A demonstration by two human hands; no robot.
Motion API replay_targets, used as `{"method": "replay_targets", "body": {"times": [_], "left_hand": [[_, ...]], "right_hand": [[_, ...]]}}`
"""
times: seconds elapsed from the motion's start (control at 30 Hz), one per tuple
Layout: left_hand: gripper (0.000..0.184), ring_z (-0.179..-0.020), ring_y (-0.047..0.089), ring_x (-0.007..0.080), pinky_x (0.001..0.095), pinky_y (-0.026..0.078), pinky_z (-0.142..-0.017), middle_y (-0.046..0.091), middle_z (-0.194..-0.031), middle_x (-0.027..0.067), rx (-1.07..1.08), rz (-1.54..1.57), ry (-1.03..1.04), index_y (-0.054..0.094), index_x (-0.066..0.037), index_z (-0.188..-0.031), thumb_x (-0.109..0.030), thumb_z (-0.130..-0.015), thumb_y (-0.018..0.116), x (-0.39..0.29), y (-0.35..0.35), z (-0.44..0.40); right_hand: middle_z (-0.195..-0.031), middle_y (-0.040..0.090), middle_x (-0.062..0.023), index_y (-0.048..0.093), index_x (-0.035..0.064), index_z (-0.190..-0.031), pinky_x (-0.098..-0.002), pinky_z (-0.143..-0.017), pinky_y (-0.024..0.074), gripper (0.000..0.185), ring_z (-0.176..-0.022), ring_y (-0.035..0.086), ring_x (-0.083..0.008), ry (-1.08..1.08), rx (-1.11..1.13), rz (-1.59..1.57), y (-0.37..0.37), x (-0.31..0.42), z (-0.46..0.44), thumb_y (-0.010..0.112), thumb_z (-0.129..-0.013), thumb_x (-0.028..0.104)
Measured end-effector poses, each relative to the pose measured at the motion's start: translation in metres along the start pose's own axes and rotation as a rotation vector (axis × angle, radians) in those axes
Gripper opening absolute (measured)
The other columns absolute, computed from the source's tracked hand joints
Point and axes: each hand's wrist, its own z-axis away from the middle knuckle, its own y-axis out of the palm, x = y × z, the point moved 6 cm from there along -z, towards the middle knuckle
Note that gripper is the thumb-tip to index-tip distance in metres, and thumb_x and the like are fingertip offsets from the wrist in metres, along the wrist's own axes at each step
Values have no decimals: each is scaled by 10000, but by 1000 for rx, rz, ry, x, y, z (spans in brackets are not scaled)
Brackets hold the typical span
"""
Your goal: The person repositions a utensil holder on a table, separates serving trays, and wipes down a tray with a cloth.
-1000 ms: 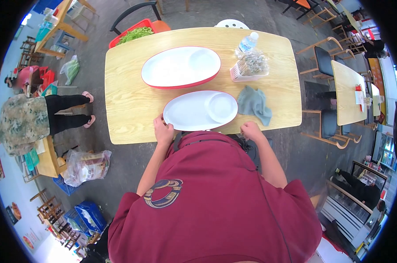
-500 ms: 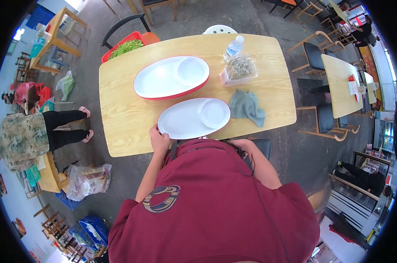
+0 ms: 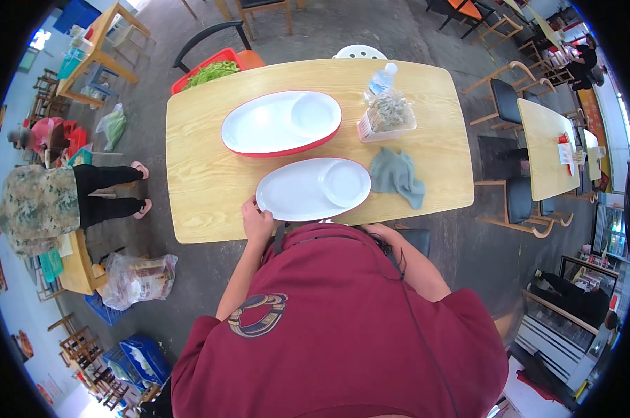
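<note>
An oval white plate [image 3: 290,191] with a round section at its right end lies near the front edge of the wooden table. My left hand [image 3: 258,220] grips its left rim, fingers curled at the edge. Behind it stands a second oval plate [image 3: 259,124], white inside with a red outer side, untouched. My right hand [image 3: 382,233] is at the table's front edge, to the right of my body; its fingers are mostly hidden by my shirt. A grey-green cloth [image 3: 398,175] lies crumpled right of the nearer plate.
A water bottle [image 3: 380,81] and a white basket [image 3: 388,131] of wrapped items stand at the back right. Behind the table, a red crate [image 3: 224,57] holds green vegetables on a chair. A person [image 3: 43,202] stands at the left; more tables and chairs are to the right.
The whole view has shifted slightly, so the table appears a little further right. My left hand keeps its place at the plate's rim, and the plates stay where they were.
</note>
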Motion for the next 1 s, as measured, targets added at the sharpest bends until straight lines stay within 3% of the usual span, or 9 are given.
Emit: {"method": "replay_targets", "body": {"times": [0.17, 0.27, 0.37, 1.0], "left_hand": [[526, -1099, 635, 378, 460, 532, -964, 560, -1272, 240, 19, -2, -9, 540, 26, -1351, -40, -839, 644, -1, 0, 0], [525, -1111, 625, 393, 471, 525, -967, 563, -1263, 244, 17, -12, -3, 537, 28, -1349, -45, -838, 637, 0, 0, 0], [522, -1120, 615, 410, 482, 516, -973, 567, -1256, 248, -2, -41, 41, 535, 31, -1343, -51, -837, 631, 2, 2, -1], [521, -1109, 620, 411, 486, 520, -966, 570, -1244, 255, -25, -37, 49, 526, 29, -1352, -43, -845, 621, 1, 3, 2]], "right_hand": [[-1463, 616, -180, 592, 66, -1457, -388, -1100, 456, 667, -1310, 600, -296, -127, -12, -42, -5, 42, 39, 635, -967, 516], [-1372, 668, -133, 594, 43, -1441, -352, -986, 523, 617, -1177, 652, -232, -122, 6, 11, -5, 37, 38, 660, -996, 464], [-1347, 672, -223, 655, 20, -1370, -408, -997, 530, 774, -1178, 672, -300, -107, -50, 86, -2, -16, -13, 664, -905, 639], [-1312, 685, -219, 668, 15, -1342, -413, -975, 538, 765, -1151, 680, -295, -14, 62, 110, 7, 19, 8, 664, -903, 641]]}}
